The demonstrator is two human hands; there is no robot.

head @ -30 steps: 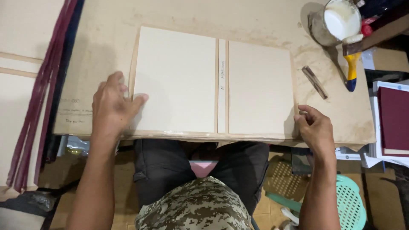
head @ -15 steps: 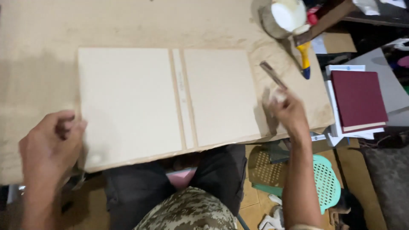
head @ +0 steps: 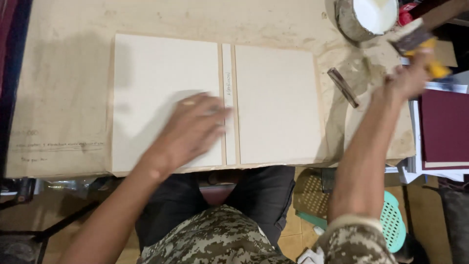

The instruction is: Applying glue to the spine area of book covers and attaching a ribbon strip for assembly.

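L hand: we see our left hand [head: 195,128] lying flat, palm down, fingers spread, grip open, holding nothing; it presses on the left board [head: 156,83] near its right edge, fingertips reaching twd the spine strip [head: 227,63].
R hand: our right hand [head: 408,78] is at upper right of the frame, blurred; grip closed on a brush [head: 415,41] w/ yellow handle and dark head.
Boards: left board, spine strip and right board [head: 274,102] lie side by side in centre of frame, pale cream, narrow gaps betw. them; strip stands betw. the two boards.
Backing: all three sit on a tan sheet [head: 63,73] that shows as a thin edge around them and spreads wide to the left.
Desk: the desk [head: 361,122] carries the sheet; right part is smeared and stained.
Pot: round pot [head: 369,17] w/ white paste, top right of frame, just left of the brush, partly cut by the top edge.
Stick: small dark flat stick [head: 343,87] lies tilted on the desk, betw. right board and right hand, touching neither.
Book: dark red book [head: 447,127] at right edge of frame, on a pile of papers, beside the desk.
Below: green plastic basket [head: 398,220] lower right, on the floor; our camo shirt and dark trousers at bottom centre.
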